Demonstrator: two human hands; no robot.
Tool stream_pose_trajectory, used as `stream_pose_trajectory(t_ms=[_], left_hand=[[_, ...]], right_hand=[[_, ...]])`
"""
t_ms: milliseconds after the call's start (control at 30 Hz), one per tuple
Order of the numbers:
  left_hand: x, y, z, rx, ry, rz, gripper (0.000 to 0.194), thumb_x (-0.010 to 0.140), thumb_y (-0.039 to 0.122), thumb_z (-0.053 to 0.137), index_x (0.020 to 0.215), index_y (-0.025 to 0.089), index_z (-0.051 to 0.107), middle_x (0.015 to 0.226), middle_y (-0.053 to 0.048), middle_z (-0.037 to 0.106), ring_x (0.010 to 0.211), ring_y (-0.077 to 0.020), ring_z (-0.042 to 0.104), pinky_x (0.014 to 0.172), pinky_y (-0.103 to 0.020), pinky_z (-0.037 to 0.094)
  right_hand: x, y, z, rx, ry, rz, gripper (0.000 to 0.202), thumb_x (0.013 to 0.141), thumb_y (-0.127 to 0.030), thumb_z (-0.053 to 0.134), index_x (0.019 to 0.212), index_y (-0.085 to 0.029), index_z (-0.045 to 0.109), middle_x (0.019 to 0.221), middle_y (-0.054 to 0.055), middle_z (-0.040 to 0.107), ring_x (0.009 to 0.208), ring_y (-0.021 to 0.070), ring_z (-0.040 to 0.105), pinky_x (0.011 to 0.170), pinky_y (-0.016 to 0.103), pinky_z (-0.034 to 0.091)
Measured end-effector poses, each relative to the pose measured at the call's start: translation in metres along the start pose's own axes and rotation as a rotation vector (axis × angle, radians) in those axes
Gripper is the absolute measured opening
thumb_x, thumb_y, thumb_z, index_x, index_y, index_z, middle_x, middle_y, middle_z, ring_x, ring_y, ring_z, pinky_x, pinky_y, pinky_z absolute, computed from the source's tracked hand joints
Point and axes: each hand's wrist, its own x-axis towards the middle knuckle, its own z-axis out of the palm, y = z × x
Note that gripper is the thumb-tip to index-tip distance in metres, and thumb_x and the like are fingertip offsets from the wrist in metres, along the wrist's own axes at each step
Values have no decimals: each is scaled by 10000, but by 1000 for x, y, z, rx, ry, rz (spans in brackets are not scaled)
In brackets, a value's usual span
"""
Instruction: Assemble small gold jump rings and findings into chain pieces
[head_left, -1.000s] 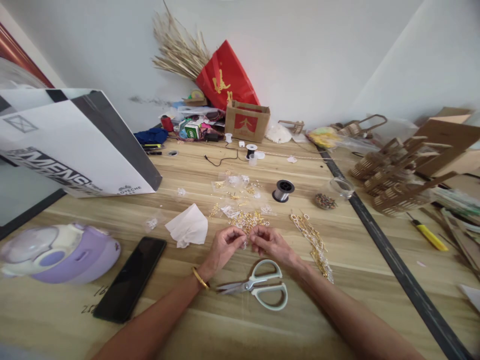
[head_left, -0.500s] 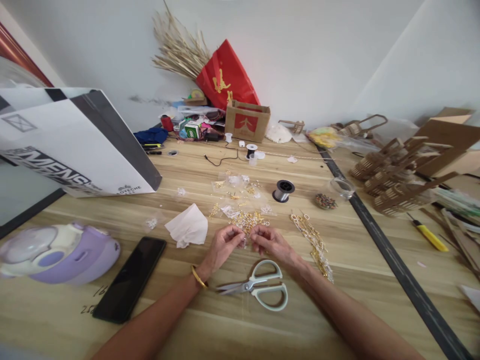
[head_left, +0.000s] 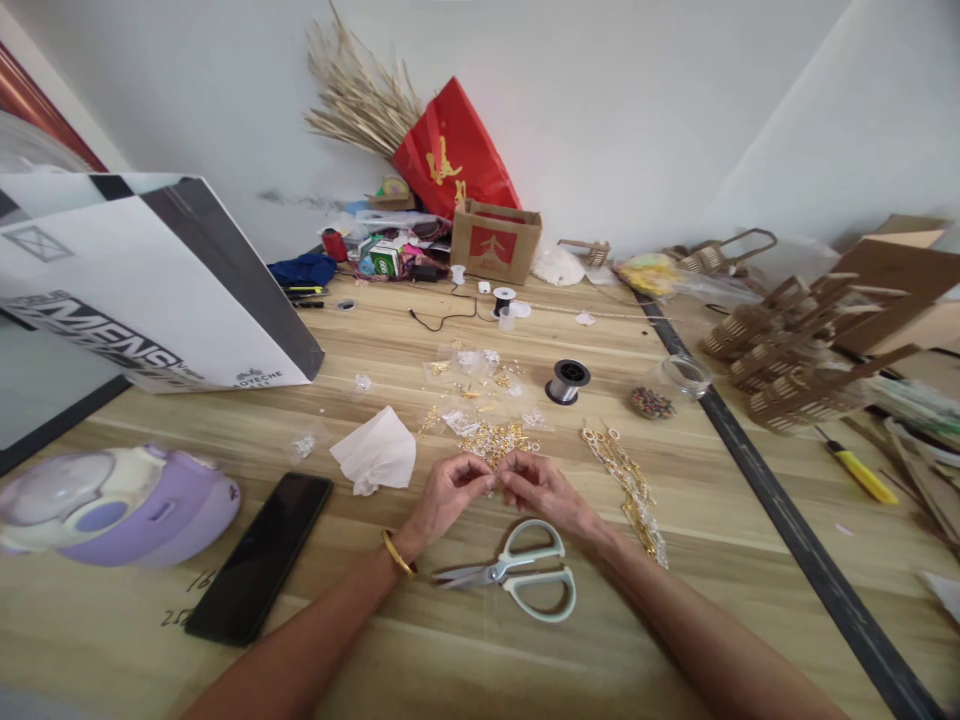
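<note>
My left hand [head_left: 455, 492] and my right hand [head_left: 541, 487] meet fingertip to fingertip at the near edge of a pile of gold and silver beads [head_left: 495, 438]. Both are closed in a pinch. What lies between the fingers is too small to make out. Just below my hands lie scissors [head_left: 502, 572] with pale handles, blades pointing left. To the right of my right hand rest several beaded strands [head_left: 626, 480] in gold and silver. A white tissue [head_left: 375, 452] lies left of my left hand. Beyond the pile are small clear bags of findings [head_left: 472, 365].
A spool of clear line [head_left: 568, 382] stands behind the beads, with a tipped jar of dark beads [head_left: 660, 398] to its right. At left are a black phone [head_left: 260, 560], a purple-and-white bottle [head_left: 150, 507] and a large box [head_left: 157, 290]. Woven baskets [head_left: 802, 360] and a yellow-handled tool [head_left: 862, 472] lie right.
My two hands have drawn slightly closer, so the pinched fingertips now meet. The things on the table lie as before.
</note>
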Motion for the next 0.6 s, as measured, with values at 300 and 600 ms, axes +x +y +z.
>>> stream_pose_trajectory(t_ms=[300,600], left_hand=[[-1,0,0,77,-3,74,116,732,239,661,753,129,631,735,-37,650,702,-140,588,671,-244,477],[-1,3,1,80,-11,31,164,718,264,667,795,119,679,802,-75,701,757,-174,626,720,-283,500]], right_hand=[[-3,2,-3,-393,35,-158,190,875,-334,491,817,-159,534,641,-26,477,576,99,414,513,211,305],[-3,2,-4,-545,30,-239,93,869,-229,470,815,-171,518,679,-5,517,595,110,442,533,216,336]])
